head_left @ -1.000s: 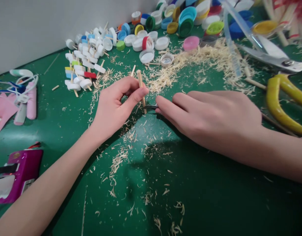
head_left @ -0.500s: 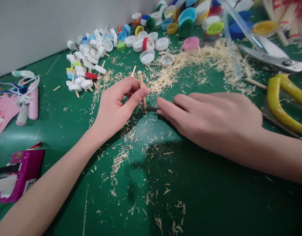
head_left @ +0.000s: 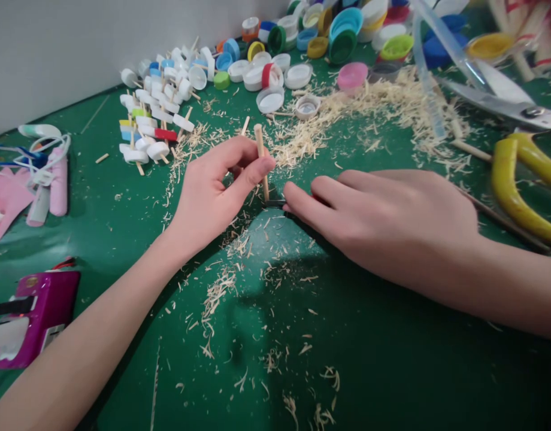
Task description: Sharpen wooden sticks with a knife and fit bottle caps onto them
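Note:
Between the thumb and fingers of my left hand a short wooden stick is pinched, nearly upright, its lower end close to the green tabletop. My right hand is closed round a thin dark blade, most of which is hidden under the fingers. The blade's tip meets the lower end of the stick. Pale wood shavings lie scattered beneath and in front of both hands.
White bottle caps on sticks cluster behind my left hand. Loose coloured caps and a heap of shavings lie at the back. Yellow-handled scissors rest at right. A magenta device and a pink glue gun sit at left.
The view has shifted slightly. The stick stays in my left hand and stands a little more upright. My right hand has moved slightly left, with the blade still at the stick's lower end.

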The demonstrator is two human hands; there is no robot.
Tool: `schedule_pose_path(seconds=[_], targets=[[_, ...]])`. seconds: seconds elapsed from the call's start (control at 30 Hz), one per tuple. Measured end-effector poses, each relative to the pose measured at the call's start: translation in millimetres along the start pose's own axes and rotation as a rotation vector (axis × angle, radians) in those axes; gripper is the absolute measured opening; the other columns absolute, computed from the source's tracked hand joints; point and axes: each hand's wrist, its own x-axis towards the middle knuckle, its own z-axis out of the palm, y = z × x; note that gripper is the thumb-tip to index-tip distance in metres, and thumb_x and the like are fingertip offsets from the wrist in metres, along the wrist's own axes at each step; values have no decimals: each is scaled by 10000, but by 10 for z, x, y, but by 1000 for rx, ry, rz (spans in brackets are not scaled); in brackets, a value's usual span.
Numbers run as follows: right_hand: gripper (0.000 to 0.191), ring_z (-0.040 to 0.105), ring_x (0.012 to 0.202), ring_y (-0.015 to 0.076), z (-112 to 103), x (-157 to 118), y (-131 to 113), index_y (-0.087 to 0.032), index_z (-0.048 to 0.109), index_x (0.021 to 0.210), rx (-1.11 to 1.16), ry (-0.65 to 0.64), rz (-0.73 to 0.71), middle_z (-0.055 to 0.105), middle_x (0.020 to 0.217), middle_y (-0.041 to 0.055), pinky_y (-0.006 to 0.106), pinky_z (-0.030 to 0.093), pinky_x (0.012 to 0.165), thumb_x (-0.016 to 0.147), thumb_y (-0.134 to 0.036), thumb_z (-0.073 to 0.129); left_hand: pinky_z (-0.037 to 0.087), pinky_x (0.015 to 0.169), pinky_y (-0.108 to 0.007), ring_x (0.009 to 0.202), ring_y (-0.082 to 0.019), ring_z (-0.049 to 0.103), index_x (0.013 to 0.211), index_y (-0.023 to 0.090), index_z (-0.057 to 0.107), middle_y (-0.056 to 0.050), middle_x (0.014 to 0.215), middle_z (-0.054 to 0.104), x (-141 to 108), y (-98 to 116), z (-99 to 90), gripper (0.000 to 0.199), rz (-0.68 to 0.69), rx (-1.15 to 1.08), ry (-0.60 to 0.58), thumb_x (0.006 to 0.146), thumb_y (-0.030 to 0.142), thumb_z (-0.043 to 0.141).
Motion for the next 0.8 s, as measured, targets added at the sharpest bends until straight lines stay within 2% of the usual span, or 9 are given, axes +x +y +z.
schedule_pose_path(seconds=[0.17,0.3,0.43,0.6,0.73,0.8], targets=[[300,428,529,118,-17,-6,2,-150,614,1127,-25,32,74,507,605,-17,282,145,468,914,-72,419,542,674,-248,696,-100,636,772,224,608,29,748,667,2,-11,-1,318,4,-13,-10,930,487,523],[359,402,527,130,-6,7,9,-141,615,1108,15,-41,-1,499,603,-6,292,132,485,887,-22,358,529,667,-247,700,-100,631,791,226,615,31,750,662,5,-25,0,295,2,-27,-16,929,473,533],[323,384,526,134,0,10,3,-127,618,1140,-10,32,70,493,607,-9,289,111,494,907,-63,403,524,667,-244,692,-98,623,778,221,609,30,740,658,4,-25,1,312,-5,-24,-20,930,481,526],[375,363,524,120,-11,-2,1,-133,642,1098,80,-34,34,492,600,-3,293,114,501,894,-14,350,529,675,-246,707,-102,625,791,226,615,23,747,662,0,-21,0,335,-13,-17,-18,923,517,519],[346,391,562,125,-15,-7,3,-131,612,1162,31,21,76,535,662,4,297,139,500,926,-75,366,529,680,-255,727,-111,633,783,231,616,18,744,659,2,-22,-1,344,-10,-1,-22,926,525,508],[324,384,549,125,-20,5,4,-145,620,1111,41,-42,58,512,628,-3,295,139,493,913,-69,375,531,667,-255,710,-112,627,774,231,613,17,737,662,3,-20,-1,353,-11,7,-12,921,535,510]])
